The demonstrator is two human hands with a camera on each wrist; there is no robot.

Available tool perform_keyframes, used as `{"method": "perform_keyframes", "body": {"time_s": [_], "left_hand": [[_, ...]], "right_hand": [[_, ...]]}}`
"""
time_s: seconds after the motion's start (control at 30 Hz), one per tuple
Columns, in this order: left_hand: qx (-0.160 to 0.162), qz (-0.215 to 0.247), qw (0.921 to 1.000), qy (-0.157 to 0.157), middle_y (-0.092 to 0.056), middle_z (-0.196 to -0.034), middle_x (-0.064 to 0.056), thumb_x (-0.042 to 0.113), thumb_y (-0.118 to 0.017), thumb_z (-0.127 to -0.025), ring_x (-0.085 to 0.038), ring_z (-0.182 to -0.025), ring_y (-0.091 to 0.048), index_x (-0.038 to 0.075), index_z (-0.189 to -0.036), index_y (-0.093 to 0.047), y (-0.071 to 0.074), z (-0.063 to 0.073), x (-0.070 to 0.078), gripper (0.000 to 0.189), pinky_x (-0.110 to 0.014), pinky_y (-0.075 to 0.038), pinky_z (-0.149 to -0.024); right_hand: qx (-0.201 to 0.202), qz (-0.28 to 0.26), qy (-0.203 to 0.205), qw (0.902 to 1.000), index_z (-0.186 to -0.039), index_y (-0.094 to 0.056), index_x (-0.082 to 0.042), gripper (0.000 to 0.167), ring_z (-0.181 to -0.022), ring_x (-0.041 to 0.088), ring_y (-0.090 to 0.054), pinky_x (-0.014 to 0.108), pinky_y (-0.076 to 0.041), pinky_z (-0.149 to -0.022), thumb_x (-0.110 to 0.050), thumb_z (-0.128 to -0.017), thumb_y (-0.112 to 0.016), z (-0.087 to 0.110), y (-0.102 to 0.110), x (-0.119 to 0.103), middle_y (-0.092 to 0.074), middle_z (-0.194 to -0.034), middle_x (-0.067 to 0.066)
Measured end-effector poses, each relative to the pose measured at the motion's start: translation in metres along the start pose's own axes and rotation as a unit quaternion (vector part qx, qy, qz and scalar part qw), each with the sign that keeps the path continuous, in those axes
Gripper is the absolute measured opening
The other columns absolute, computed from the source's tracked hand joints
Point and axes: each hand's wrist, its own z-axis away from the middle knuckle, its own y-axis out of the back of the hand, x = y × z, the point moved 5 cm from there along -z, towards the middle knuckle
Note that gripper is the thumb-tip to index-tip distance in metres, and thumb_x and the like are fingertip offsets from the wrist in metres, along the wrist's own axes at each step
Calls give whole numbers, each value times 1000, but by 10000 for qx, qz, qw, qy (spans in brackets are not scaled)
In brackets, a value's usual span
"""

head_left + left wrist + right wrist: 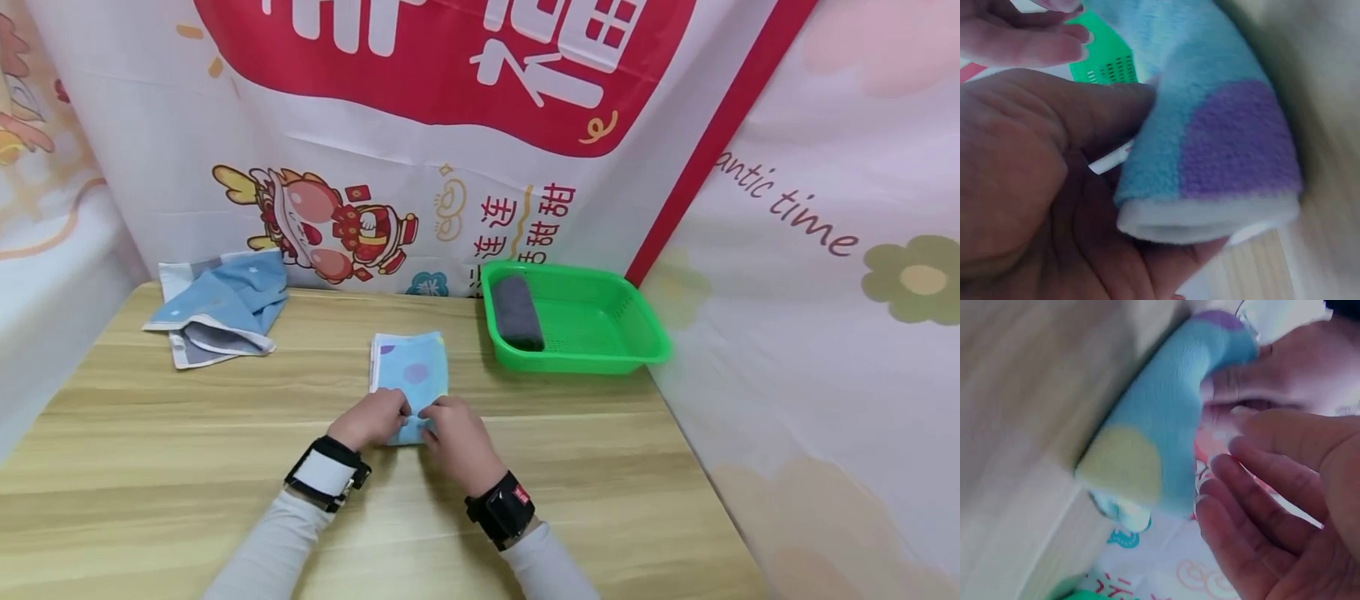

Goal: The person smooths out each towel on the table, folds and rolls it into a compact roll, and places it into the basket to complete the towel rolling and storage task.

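A folded light-blue towel (pixel 412 367) with purple and yellow spots and a white edge lies on the table in front of me. My left hand (pixel 374 417) grips its near-left part; in the left wrist view the thumb lies over the blue cloth (pixel 1166 125) and fingers are under its white-edged end. Over at the near-right side is my right hand (pixel 459 437). The right wrist view shows its fingers (pixel 1254 512) loosely bent beside the towel (pixel 1154 419), with nothing between them and the thumb. Whether a fingertip touches the cloth, I cannot tell.
A green plastic basket (pixel 600 364) stands at the back right, with a rolled dark grey towel (pixel 516 312) along its left side. Another blue, grey and white cloth (pixel 225 300) lies crumpled at the back left. A printed curtain (pixel 435 167) hangs behind the wooden table (pixel 187 458).
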Motion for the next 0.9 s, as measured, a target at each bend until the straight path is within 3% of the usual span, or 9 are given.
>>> {"method": "perform_keyframes", "body": {"time_s": [0.13, 0.23, 0.33, 0.47, 0.63, 0.73, 0.9], "left_hand": [[-160, 406, 9987, 264, -72, -85, -10, 0, -62, -92, -18, -73, -60, -3, -90, -76, 6, -2, -9, 15, -32, -52, -67], [81, 451, 9985, 311, -68, -78, -8, 1, -64, -89, -16, -67, -56, -2, -85, -74, 8, -4, -11, 12, -30, -49, -63], [636, 121, 9973, 335, -67, -77, -7, 1, -69, -86, -18, -69, -58, 0, -82, -72, 10, -3, -7, 5, -33, -51, -64], [1261, -432, 9907, 281, -67, -76, -7, -1, -73, -81, -21, -69, -61, 3, -78, -70, 13, 5, 5, 6, -39, -54, -64], [1564, -968, 9828, -135, -61, -69, -6, -4, -78, -75, -24, -65, -60, 5, -71, -61, 9, 17, 20, 20, -42, -52, -61], [1752, -1328, 9751, -285, -62, -70, -9, -8, -73, -76, -28, -66, -62, 5, -72, -58, 5, 19, 21, 21, -43, -53, -62], [1670, -1608, 9727, -138, -65, -78, -15, -9, -65, -84, -30, -71, -65, 3, -79, -59, -2, 12, 15, 15, -45, -55, -61]], "right_hand": [[-228, 186, 143, 9995, -93, -78, -9, 10, -81, 11, -62, 23, -51, -66, -10, -84, -80, -7, -11, -6, -68, -88, -1], [-286, 495, 185, 9982, -86, -75, -12, 12, -74, 11, -61, 25, -47, -58, -6, -78, -82, -16, -20, -3, -66, -81, -3], [-278, 639, 185, 9974, -82, -74, -14, 13, -70, 12, -62, 27, -46, -55, -3, -77, -80, -25, -22, 2, -65, -75, -5], [-576, 438, 113, 9973, -79, -71, -13, 12, -65, 9, -56, 26, -44, -53, -2, -82, -75, -35, -24, 8, -64, -72, -4], [-1040, -1, -41, 9946, -79, -69, -11, 14, -63, 10, -51, 25, -43, -55, 1, -86, -68, -42, -25, 14, -61, -73, -3], [-1246, -118, -66, 9921, -79, -67, -10, 14, -65, 12, -51, 27, -44, -58, 1, -87, -68, -48, -26, 16, -59, -74, -2], [-1464, -112, -184, 9890, -76, -63, -11, 15, -65, 12, -50, 27, -44, -57, -2, -88, -67, -58, -26, 17, -57, -74, -1]]}}
